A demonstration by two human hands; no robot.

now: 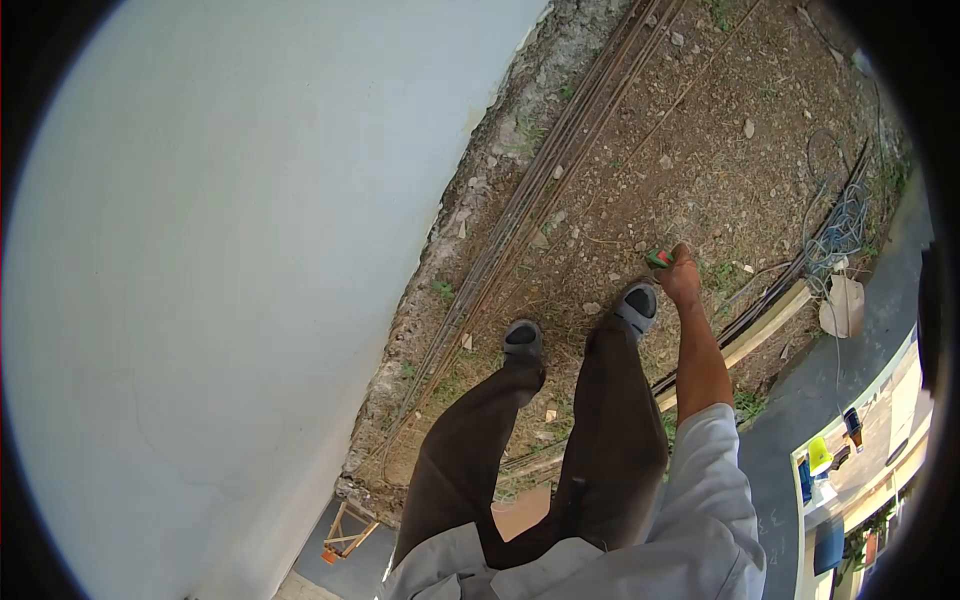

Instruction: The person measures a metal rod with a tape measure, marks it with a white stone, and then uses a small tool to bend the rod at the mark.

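Observation:
My right hand (683, 277) is stretched out over the ground, its fingers closed round a small green and red object (660, 259) shaped like a tape measure. The fingers cover part of it, so its exact kind is hard to make out. Just left of and below that hand is my right shoe (637, 303), grey with a dark top. The other shoe (522, 339) stands further left, near a bundle of long rusty rods (535, 190). My left hand is out of the picture.
A pale wall (220, 230) fills the left side. Stony soil (740, 160) with dry grass lies ahead. To the right are a wooden beam (770, 327), tangled grey-blue cord (840, 225) and a pale flat piece (842, 307). A small wooden stand (347, 532) is at lower left.

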